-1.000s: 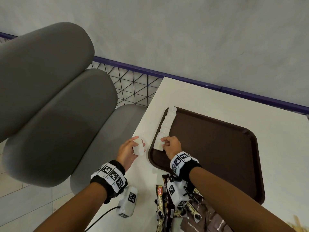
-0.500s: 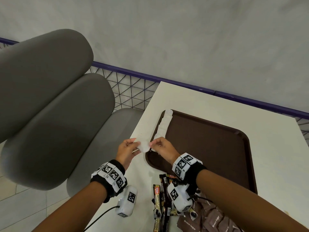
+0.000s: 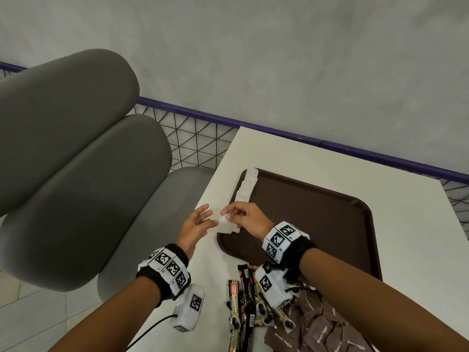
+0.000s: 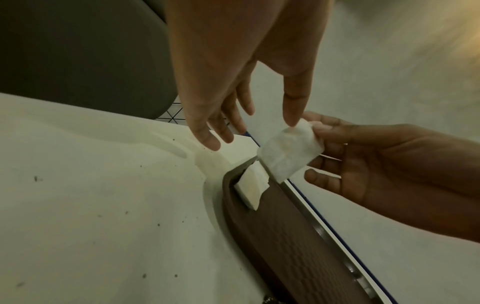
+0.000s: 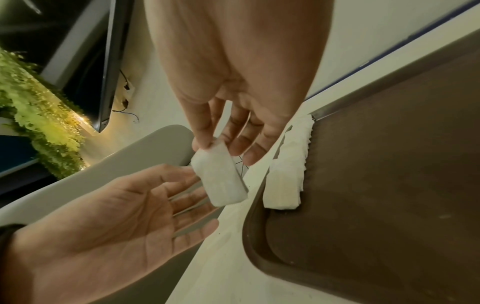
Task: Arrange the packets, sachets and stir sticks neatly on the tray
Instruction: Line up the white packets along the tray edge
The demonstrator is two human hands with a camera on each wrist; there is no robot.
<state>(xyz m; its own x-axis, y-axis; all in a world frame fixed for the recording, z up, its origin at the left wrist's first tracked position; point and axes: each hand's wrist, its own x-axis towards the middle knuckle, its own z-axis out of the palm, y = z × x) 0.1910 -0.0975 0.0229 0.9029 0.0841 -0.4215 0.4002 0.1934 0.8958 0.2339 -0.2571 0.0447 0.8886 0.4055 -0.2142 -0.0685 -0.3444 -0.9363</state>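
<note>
A person's right hand (image 3: 250, 217) pinches a small stack of white sachets (image 3: 226, 224) by its upper end between thumb and fingertips, holding it in the air just above the tray's (image 3: 317, 224) near-left corner, at about 8 o'clock on the brown tray. The left hand (image 3: 195, 224) hovers just beside the stack at its 9 o'clock, palm up and fingers spread straight, gripping nothing; whether a fingertip brushes the stack cannot be told. A row of white sachets (image 3: 245, 185) lies overlapped along the tray's left rim, running from 9 toward 11 o'clock. On the white table (image 3: 317, 158), at the tray's 6 o'clock, lie dark coffee stick packets (image 3: 241, 298) and a loose pile of brown sugar packets (image 3: 314, 329). A grey padded chair (image 3: 76, 161) stands at the table's 9 o'clock.
</note>
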